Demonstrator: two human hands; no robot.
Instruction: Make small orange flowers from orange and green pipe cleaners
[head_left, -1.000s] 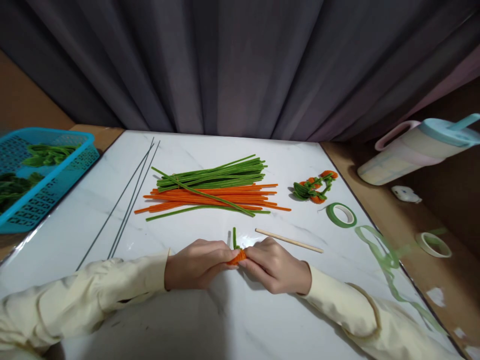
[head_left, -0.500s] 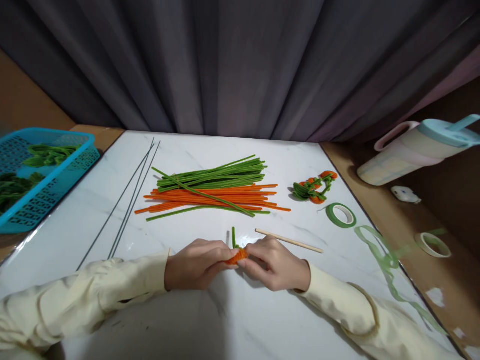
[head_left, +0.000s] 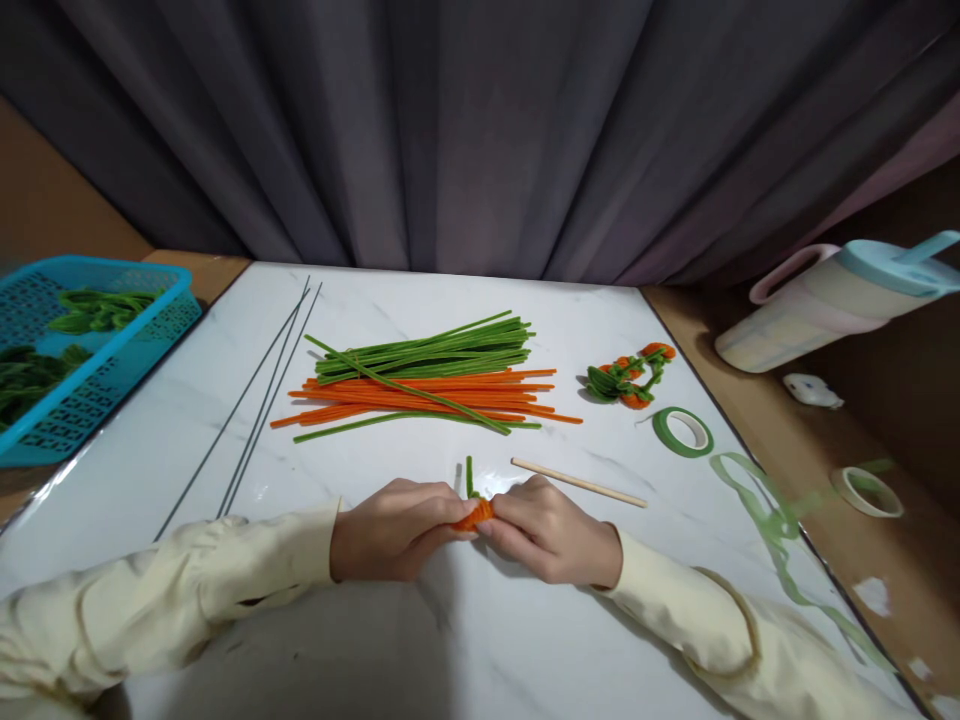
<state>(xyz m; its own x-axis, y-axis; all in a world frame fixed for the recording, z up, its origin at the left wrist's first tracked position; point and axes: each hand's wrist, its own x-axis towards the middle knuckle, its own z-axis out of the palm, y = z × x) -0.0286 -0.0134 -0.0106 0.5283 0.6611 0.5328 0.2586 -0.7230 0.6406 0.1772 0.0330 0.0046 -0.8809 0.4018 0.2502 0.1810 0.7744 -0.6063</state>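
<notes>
Between my two hands is a small orange pipe-cleaner pumpkin [head_left: 472, 516] with a green stem standing up from it. My left hand [head_left: 401, 528] pinches its left side between thumb and fingers. On the other side, my right hand [head_left: 546, 528] grips the right edge with thumb and forefinger. A wooden stick [head_left: 577, 482] lies just beyond my right hand. Farther back are a bundle of green pipe cleaners [head_left: 435, 350] and a bundle of orange pipe cleaners [head_left: 420, 392]. A finished-looking cluster of orange and green pieces [head_left: 628, 377] rests at the right.
A blue basket [head_left: 169, 300] with green leafy pieces stands at the left. Several thin dark wires [head_left: 255, 410] lie near it. Green tape [head_left: 681, 432], a loose tape strip [head_left: 784, 560], another tape roll [head_left: 866, 492] and a lidded tumbler [head_left: 817, 305] are at the right.
Both hands stay in nearly the same place. The orange piece has turned slightly between my fingers, and my right fingers have shifted a little on it.
</notes>
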